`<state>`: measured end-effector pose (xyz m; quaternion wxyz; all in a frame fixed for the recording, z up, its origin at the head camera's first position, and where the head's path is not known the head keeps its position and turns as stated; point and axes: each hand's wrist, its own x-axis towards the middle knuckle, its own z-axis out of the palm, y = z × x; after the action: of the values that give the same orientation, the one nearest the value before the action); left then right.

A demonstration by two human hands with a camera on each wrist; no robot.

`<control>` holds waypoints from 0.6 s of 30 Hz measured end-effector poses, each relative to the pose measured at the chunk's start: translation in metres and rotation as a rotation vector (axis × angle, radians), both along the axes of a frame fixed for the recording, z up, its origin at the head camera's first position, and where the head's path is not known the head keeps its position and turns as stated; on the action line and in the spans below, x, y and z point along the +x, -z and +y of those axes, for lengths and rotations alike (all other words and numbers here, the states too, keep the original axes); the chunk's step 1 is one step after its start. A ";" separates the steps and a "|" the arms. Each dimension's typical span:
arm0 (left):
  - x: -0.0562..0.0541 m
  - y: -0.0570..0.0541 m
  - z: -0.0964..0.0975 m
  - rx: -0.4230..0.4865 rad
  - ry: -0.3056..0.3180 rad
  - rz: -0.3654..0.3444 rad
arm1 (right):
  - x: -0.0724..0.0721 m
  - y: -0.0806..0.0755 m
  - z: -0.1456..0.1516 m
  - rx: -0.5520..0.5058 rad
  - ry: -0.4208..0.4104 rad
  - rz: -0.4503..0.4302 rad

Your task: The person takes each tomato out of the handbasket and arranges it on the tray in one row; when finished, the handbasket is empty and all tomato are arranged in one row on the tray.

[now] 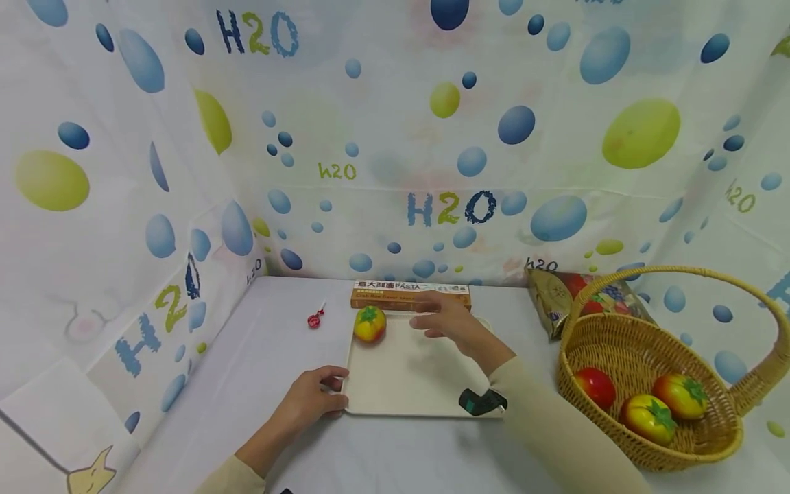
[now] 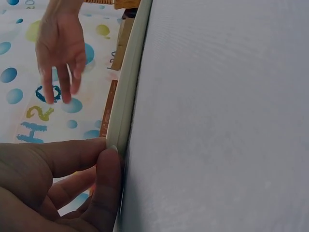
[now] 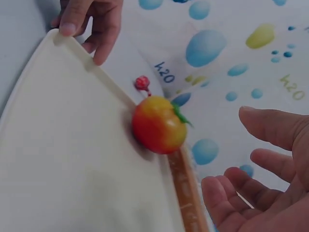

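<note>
A cream rectangular tray lies on the white tabletop. My left hand pinches its left rim near the front corner; thumb and forefinger meet at that rim in the left wrist view. At the tray's back left corner sits a red-and-yellow fruit with green leaves, like a tomato or persimmon. My right hand hovers over the back right part of the tray, fingers loosely spread and holding nothing. In the right wrist view, the fruit is apart from these fingers.
A brown-and-white pasta box lies behind the tray. Left of it is a red lollipop. On the right stands a tall-handled wicker basket holding a red fruit and two yellow-red ones. A printed bag leans behind the basket.
</note>
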<state>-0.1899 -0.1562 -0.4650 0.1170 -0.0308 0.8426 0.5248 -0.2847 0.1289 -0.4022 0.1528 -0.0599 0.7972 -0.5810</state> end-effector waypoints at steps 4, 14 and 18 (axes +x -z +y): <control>0.000 0.000 0.000 -0.018 -0.002 -0.001 | 0.011 -0.018 0.027 -0.024 -0.050 0.053; -0.002 0.000 0.000 -0.029 0.006 -0.001 | 0.055 -0.048 0.106 0.067 -0.055 0.165; -0.001 0.002 0.000 -0.012 0.016 0.003 | 0.070 -0.060 0.139 0.115 -0.035 0.188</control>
<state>-0.1911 -0.1560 -0.4665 0.1196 -0.0241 0.8460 0.5191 -0.2146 0.2674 -0.3423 0.0905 -0.1192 0.8390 -0.5232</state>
